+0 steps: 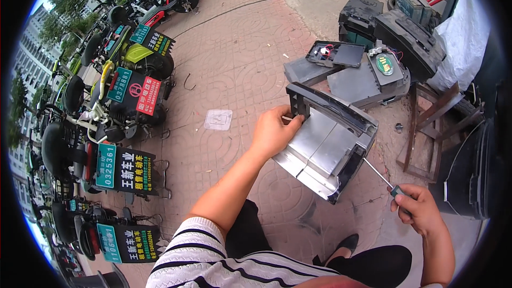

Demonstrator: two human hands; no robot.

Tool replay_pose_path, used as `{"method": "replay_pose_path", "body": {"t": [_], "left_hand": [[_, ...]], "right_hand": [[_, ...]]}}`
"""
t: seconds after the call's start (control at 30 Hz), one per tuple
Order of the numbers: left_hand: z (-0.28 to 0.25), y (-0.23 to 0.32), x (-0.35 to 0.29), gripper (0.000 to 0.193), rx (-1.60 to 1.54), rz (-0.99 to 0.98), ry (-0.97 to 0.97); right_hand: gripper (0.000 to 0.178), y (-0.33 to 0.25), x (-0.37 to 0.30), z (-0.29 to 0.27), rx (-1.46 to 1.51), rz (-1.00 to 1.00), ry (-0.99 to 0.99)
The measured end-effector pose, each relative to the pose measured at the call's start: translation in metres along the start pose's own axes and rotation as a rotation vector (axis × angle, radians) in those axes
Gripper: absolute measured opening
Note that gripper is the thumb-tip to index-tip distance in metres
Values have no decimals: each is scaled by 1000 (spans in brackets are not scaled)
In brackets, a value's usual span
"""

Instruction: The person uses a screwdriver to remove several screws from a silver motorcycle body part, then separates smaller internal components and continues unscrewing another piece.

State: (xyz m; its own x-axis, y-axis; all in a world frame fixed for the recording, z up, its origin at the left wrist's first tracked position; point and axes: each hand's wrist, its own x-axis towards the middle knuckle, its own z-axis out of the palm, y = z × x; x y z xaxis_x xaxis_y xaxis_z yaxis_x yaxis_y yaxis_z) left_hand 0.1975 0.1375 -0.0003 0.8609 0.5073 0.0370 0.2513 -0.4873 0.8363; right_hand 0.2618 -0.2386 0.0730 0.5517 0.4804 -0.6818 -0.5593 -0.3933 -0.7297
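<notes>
A silver metal box with black plastic ends point(317, 144), which looks like an electric-bike battery case, stands tilted in front of me. My left hand point(274, 130) is closed on its black end frame at the upper left, thumb resting on the inner side. In my right hand point(418, 208) is a screwdriver point(380, 172) with a long thin shaft and a dark green handle, fingers wrapped round the handle. The screwdriver's tip meets the case's black lower-right edge; whether it sits in a screw cannot be made out. What supports the case from below is hidden.
Several dark battery cases point(352, 82) and an open black tray with wires point(335, 54) lie beyond the case. A wooden frame point(433, 128) and a black bin point(461, 173) stand at right, near a white sack point(463, 40). Parked electric bikes point(141, 61) line the left side of the brick paving point(234, 74).
</notes>
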Motion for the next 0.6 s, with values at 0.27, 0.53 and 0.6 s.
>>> {"method": "replay_pose_path", "body": {"t": [0.27,0.53,0.6], "left_hand": [[-2,7,-3,29,84,-79,-19],[3,-2,0,27,28,17,42],[4,-2,1,27,19,18,38]], "right_hand": [[33,13,5,19,-1112,-878,427],[20,5,0,4,-404,-482,255],[22,2,-1,2,-382,-525,246]]}}
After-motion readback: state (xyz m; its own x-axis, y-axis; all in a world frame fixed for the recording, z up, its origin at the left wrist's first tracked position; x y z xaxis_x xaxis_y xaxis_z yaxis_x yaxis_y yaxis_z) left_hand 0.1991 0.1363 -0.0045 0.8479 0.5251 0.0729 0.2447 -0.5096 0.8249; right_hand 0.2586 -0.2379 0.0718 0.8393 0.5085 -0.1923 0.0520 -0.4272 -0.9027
